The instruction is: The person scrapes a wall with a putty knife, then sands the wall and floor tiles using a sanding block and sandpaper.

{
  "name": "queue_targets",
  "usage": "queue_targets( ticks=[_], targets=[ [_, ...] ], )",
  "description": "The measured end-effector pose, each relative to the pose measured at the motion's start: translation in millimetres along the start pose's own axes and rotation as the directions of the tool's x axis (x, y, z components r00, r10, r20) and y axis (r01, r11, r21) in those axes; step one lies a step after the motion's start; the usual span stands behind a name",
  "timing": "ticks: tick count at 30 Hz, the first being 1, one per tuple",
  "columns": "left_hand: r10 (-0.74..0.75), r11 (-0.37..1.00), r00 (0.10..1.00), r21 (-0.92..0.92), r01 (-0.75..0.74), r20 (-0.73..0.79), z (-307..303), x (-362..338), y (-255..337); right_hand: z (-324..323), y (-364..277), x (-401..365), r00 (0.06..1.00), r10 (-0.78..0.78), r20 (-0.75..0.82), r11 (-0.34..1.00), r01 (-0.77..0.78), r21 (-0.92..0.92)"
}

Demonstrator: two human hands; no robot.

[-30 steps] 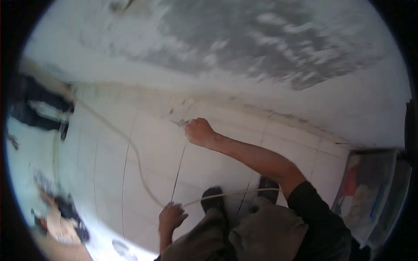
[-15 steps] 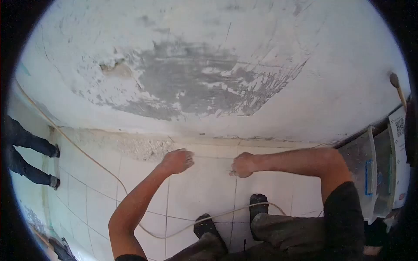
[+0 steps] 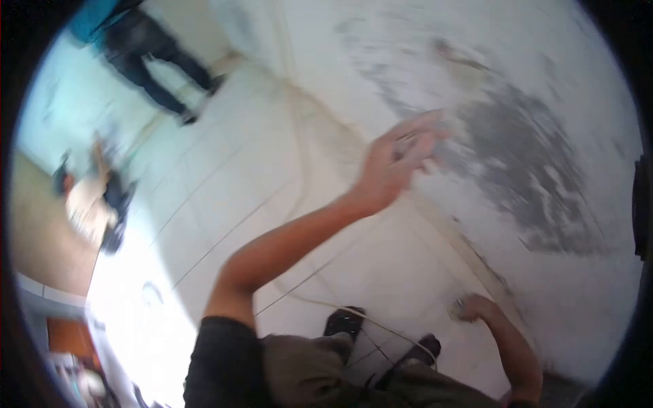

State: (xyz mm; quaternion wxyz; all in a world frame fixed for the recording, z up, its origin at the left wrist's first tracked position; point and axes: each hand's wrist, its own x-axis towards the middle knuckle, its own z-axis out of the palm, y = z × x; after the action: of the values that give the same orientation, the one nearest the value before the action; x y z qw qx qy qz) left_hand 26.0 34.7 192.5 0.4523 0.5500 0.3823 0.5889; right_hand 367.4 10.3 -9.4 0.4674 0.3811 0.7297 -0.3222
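Observation:
My left hand (image 3: 394, 166) is raised in front of the wall (image 3: 578, 102), with its fingers stretched toward the scraped grey patch (image 3: 517, 149). Motion blurs the fingertips, which overlap the patch's left edge in this view; a gap shows between thumb and fingers. Low on the right, my right hand (image 3: 479, 308) is closed above the floor tiles near the foot of the wall. Something small and greyish shows at its fingers, but I cannot tell what it is. A hole (image 3: 462, 61) with broken plaster sits above the patch.
A pale cable (image 3: 326, 304) runs across the white tiled floor (image 3: 224, 177) in front of my feet (image 3: 345, 323). At the upper left a person in dark trousers (image 3: 146, 54) stands by the far wall. Another person (image 3: 92, 204) is low at the left.
My view has swung left, bringing the second person into sight. My left hand has risen from near the floor to the wall patch, its fingers now stretched out. My right hand stays low and closed.

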Motion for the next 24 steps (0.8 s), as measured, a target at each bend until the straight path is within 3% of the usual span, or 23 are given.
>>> queue_targets(
  ticks=[1, 3, 4, 6, 7, 8, 10, 16, 20, 24],
  targets=[
    [0.041, 0.994, 0.997, -0.101, -0.048, -0.066, -4.7, 6.0, 2.5, 8.2, 10.0, 20.0, 0.999, -0.019, -0.035, 0.999, 0.018, -0.037],
    [0.094, 0.966, 0.977, -0.222, -0.136, -0.194, -12.7, 12.0, 13.0, -23.7, -21.5, -9.9, 0.999, -0.024, -0.037, 1.0, 0.023, -0.019],
    [0.107, 0.971, 0.967, -0.182, -0.152, -0.233, -20.4, 13.5, 16.5, -30.5, -26.8, -3.8, 0.997, -0.059, -0.04, 0.996, 0.056, -0.064],
    [-0.055, 0.887, 0.984, -0.462, -0.03, -0.17, -29.5, 15.9, 14.4, -21.2, -28.0, 6.8, 0.999, -0.028, -0.028, 0.999, 0.029, 0.023],
    [-0.075, 0.864, 0.988, -0.504, -0.004, -0.137, -38.9, 18.0, 14.0, -15.3, -27.8, 19.3, 0.999, 0.016, -0.031, 0.989, -0.02, -0.149],
    [-0.077, 0.863, 0.988, -0.505, -0.001, -0.133, -47.1, 22.1, 9.2, -11.0, -24.9, 28.5, 0.999, 0.017, -0.031, 0.989, -0.021, -0.145],
    [-0.071, 0.804, 0.987, -0.594, -0.027, -0.141, -53.2, 29.8, 7.4, -5.6, -16.4, 31.1, 0.975, -0.073, -0.209, 0.972, 0.023, -0.232],
    [-0.029, 0.758, 0.994, -0.651, -0.046, -0.105, -59.8, 42.2, -7.1, -0.5, -22.0, 5.3, 0.925, -0.021, -0.379, 0.999, 0.007, -0.039],
    [-0.035, 0.784, 0.992, -0.619, -0.047, -0.12, -53.0, 43.0, -5.1, 0.6, -14.1, -2.6, 0.945, -0.013, -0.328, 1.0, 0.012, -0.005],
    [-0.019, 0.812, 0.991, -0.58, -0.061, -0.13, -47.0, 43.5, -0.5, -12.9, -11.0, -42.8, 0.916, -0.024, -0.399, 0.996, 0.057, 0.071]
  ],
)
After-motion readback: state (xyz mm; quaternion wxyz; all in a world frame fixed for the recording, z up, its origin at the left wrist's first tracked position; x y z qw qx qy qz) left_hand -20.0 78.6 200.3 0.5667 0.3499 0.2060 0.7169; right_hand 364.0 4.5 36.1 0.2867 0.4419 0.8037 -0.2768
